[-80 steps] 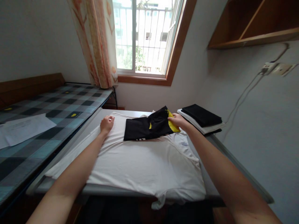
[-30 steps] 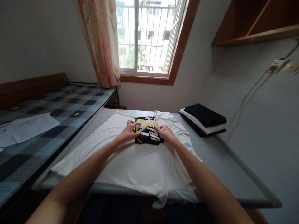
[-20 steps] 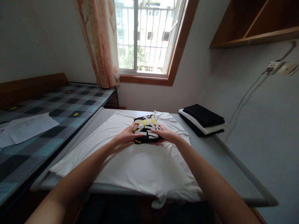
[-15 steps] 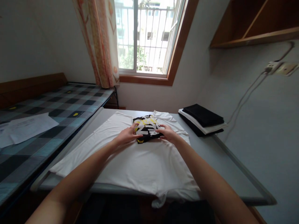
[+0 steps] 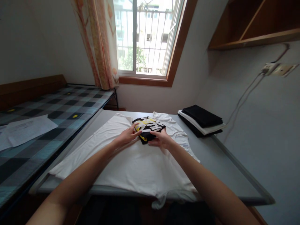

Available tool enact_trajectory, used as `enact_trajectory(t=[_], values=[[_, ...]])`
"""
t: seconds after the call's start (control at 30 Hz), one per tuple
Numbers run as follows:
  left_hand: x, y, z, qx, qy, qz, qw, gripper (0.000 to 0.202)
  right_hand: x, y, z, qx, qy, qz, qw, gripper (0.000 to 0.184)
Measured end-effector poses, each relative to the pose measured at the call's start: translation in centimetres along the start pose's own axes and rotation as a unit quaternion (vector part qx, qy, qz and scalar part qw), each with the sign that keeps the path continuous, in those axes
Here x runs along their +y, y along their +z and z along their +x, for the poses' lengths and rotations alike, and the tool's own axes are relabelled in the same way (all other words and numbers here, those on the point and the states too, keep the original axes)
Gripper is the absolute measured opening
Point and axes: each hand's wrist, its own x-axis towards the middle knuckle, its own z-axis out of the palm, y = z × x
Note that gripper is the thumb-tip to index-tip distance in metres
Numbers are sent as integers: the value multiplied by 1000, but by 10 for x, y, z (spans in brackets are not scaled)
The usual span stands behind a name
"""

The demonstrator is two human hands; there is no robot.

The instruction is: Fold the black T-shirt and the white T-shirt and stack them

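Reaches forward, two-handed and bare-armed
Slants left forearm (image 5: pixel 91 168) and right forearm (image 5: pixel 199 170) inward, spreads left hand (image 5: pixel 127 135) between thumb and forefinger, bends right hand (image 5: pixel 163 139) close beside it with thumb above fingers

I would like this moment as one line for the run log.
left hand: holding folded printed garment, left edge | right hand: holding its near right side | below: white garment on table | right: folded stack

Two hands (image 5: pixel 126 136) (image 5: pixel 164 139), one patterned bundle (image 5: pixel 150 126), one white shirt (image 5: pixel 136 165), one window (image 5: pixel 150 40)
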Motion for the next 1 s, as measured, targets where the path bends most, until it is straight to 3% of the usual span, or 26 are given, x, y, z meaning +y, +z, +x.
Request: enact_trajectory(t=[0.13, 0.23, 0.37, 0.53, 0.63, 0.8, 0.9, 1.0], values=[[-5, -1, 3, -19, 7, -6, 1000, 70, -10, -20, 9, 98, -45, 33, 994, 35], [-6, -2, 4, -34, 12, -1, 999, 66, -16, -36, 13, 86, -43, 114, 989, 19], [-7, -3, 4, -43, 14, 12, 999, 61, -14, -44, 15, -7, -18, 112, 993, 29], [-11, -2, 5, -46, 20, 22, 998, 59, -23, -50, 12, 5, -42, 28, 999, 69], [-13, -2, 6, -52, 23, 29, 998, 56, -51, -64, 6, 36, -64, -68, 995, 56], [-19, 0, 9, -54, 31, 50, 997, 48, -125, -96, -13, 73, -48, -251, 964, 36], [-23, 1, 11, -50, 37, 56, 996, 45, -168, -112, -25, 88, -59, -276, 955, 28], [-24, 1, 11, -47, 42, 61, 996, 44, -201, -132, -35, 179, -169, -227, 942, 13]])
